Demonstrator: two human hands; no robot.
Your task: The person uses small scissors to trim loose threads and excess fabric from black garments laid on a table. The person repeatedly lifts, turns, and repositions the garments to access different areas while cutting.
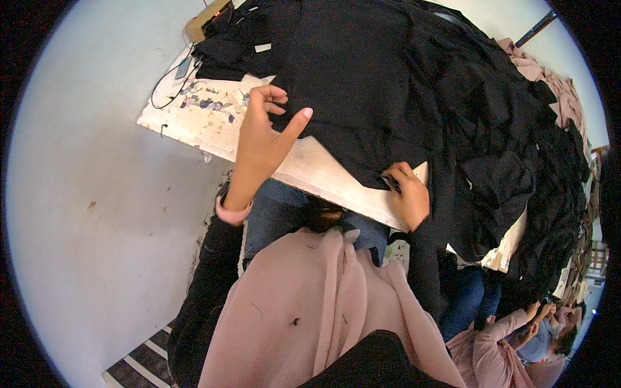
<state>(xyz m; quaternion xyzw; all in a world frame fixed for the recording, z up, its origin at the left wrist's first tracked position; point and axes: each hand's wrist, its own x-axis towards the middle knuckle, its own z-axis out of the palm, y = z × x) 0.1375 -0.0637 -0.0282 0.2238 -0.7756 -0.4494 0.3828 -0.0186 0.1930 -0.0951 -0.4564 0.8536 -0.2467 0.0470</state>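
A large piece of black cloth point(349, 71) lies over the white worktable point(317, 161), its near edge slanting across the tabletop. Raised above the table's left part, my left hand point(262, 139) has its thumb apart from its half-curled fingers and holds nothing. Fabric lies just beyond its fingertips. My right hand point(411, 194) is closed at the near corner of the cloth, pinching dark material by the table's front edge. Whether a small tool is also in those fingers, I cannot make out.
More black fabric point(498, 168) is heaped to the right, with pink cloth point(556, 94) behind it. A calculator point(183, 68), a cable point(155, 97) and a cardboard box point(207, 19) are at the far left. Another person point(498, 349) in pink sits at lower right.
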